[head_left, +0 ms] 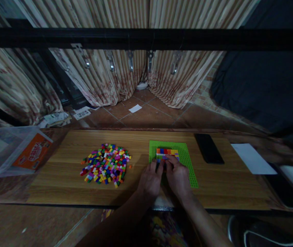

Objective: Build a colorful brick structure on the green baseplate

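A green studded baseplate [190,168] lies on the wooden table, with a low block of coloured toy bricks [167,151] built on it in rows. Red, blue, orange, yellow and white bricks show in its far part. My left hand [150,178] is at the near left of this block, its fingers closed and bent at the bricks. From the right, my right hand [177,175] reaches the same spot, fingertips pinched together close to the left ones. Whatever small piece is between the fingers is hidden. The hands also cover the near part of the block.
A loose pile of small coloured bricks [106,164] spreads over the left of the wooden table [66,185]. A black phone [208,148] lies right of the baseplate. A clear plastic box [6,147] with an orange label stands at far left, white paper [253,158] at far right.
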Tool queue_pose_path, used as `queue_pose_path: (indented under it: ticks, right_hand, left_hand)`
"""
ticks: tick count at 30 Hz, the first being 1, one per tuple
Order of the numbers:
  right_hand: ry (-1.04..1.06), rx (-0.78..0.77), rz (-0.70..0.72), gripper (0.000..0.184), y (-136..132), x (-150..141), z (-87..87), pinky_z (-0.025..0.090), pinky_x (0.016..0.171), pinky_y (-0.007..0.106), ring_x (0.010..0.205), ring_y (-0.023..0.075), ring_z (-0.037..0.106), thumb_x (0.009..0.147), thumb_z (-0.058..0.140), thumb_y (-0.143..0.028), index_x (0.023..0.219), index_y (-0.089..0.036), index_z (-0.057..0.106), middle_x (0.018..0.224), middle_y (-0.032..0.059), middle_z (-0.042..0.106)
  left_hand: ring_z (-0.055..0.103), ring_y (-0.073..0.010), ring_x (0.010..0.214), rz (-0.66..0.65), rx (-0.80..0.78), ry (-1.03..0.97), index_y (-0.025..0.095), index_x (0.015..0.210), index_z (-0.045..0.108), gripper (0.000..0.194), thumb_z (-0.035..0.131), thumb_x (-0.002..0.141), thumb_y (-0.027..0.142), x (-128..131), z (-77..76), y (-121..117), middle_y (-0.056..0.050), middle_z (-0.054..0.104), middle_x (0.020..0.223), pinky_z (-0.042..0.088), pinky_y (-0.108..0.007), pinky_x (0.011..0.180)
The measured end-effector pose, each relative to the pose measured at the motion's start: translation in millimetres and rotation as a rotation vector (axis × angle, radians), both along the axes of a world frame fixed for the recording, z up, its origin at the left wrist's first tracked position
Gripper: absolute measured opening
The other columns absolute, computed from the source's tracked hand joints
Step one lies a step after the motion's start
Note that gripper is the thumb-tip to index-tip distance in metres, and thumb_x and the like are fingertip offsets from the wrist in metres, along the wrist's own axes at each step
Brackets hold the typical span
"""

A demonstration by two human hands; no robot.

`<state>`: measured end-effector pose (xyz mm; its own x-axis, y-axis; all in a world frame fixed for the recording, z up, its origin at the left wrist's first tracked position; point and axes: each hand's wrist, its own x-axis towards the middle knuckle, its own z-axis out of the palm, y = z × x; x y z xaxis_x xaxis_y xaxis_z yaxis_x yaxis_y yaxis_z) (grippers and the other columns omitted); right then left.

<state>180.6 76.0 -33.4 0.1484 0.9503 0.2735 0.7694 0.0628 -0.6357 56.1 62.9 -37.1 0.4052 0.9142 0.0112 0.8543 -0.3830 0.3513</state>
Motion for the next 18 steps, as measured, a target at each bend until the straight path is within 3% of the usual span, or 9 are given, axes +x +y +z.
queue_pose_path:
  ticks: [4,12,18]
  right_hand:
    - [-0.058,-0.008,0.026,0.034,-0.1,-1.2,-0.4,0.051,0.076,0.029,0.084,0.0198,0.069,0.091,0.037,-0.023,0.108,-0.015,0.065,0.100,0.0095,0.072]
    - [-0.098,-0.062,0.031,0.037,4.4,3.4,0.2,0.050,0.073,0.031,0.078,0.0208,0.069,0.090,0.035,-0.026,0.110,-0.016,0.064,0.098,0.0105,0.073]
    - [0.007,-0.025,-0.005,0.037,-7.2,8.4,-5.3,0.050,0.073,0.034,0.082,0.0242,0.068,0.089,0.041,-0.036,0.109,-0.015,0.064,0.099,0.0113,0.072]
  left_hand:
    - [0.052,-0.0308,0.115,0.014,-0.043,0.029,0.012,0.139,0.038,0.056,0.045,0.084,0.016,5.8,6.4,1.7,-0.019,0.047,0.133,0.047,-0.042,0.096]
    - [0.054,-0.0234,0.112,0.086,-0.029,-0.010,0.021,0.136,0.041,0.047,0.037,0.089,0.014,8.4,7.3,-0.8,-0.010,0.054,0.125,0.048,-0.036,0.095]
    - [0.046,-0.0270,0.125,0.038,0.007,-0.075,0.017,0.142,0.030,0.061,0.047,0.083,0.016,-2.7,5.0,-12.4,-0.016,0.039,0.143,0.043,-0.037,0.102]
